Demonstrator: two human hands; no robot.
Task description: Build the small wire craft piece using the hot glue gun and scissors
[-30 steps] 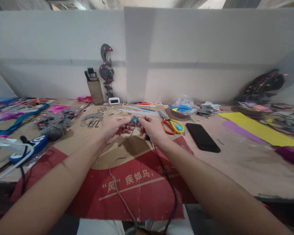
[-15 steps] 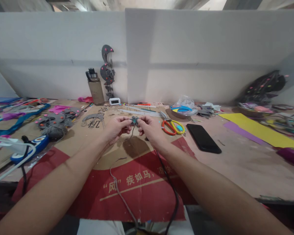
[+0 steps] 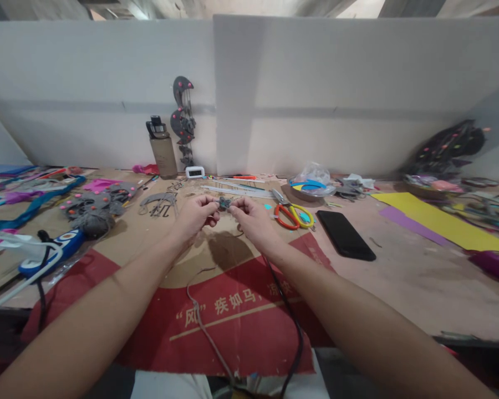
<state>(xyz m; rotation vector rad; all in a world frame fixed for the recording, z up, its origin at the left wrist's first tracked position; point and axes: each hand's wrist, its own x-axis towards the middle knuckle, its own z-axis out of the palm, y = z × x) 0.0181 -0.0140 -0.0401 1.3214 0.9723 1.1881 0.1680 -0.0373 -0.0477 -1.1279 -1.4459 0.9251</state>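
Between my two hands is a small dark grey-green craft piece (image 3: 223, 204), too small to make out fully. The fingertips of my left hand (image 3: 200, 215) pinch its left side. Thumb and finger of my right hand (image 3: 248, 217) pinch its right side. Both hands are held above a brown and red cardboard sheet (image 3: 228, 310), and a shadow falls on it below them. A thin grey cord (image 3: 205, 327) lies across the red part. Right of my hands rest scissors (image 3: 291, 215) with one red and one yellow handle.
A black phone (image 3: 346, 235) lies to the right, near yellow paper (image 3: 436, 217). At the back stand a bottle (image 3: 163, 152) and a small white clock (image 3: 195, 172). Grey felt pieces (image 3: 95, 206) and a yarn ball (image 3: 95, 223) sit left. A plastic-wrapped bowl (image 3: 311, 191) is behind the scissors.
The small piece has shifted slightly left and turned between my fingertips. The dark strand that hung below it no longer shows in the same place. Both hands keep their pinch.
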